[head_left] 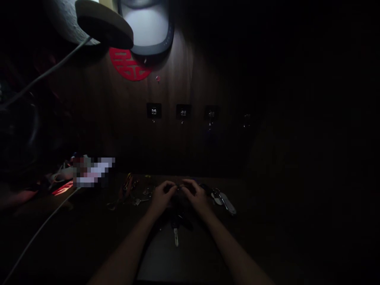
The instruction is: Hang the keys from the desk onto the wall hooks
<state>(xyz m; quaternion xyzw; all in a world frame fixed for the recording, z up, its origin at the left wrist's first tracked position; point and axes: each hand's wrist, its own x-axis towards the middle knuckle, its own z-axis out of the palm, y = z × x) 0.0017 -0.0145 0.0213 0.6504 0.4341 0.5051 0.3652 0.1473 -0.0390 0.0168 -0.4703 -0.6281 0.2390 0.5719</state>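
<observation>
Left hand [162,196] and right hand [196,194] meeting above a key [176,236]

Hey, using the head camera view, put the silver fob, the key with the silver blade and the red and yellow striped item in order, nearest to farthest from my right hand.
From the right hand:
1. silver fob, on the table to its right
2. key with silver blade, on the table below the hands
3. red and yellow striped item, on the table beyond the left hand
</observation>
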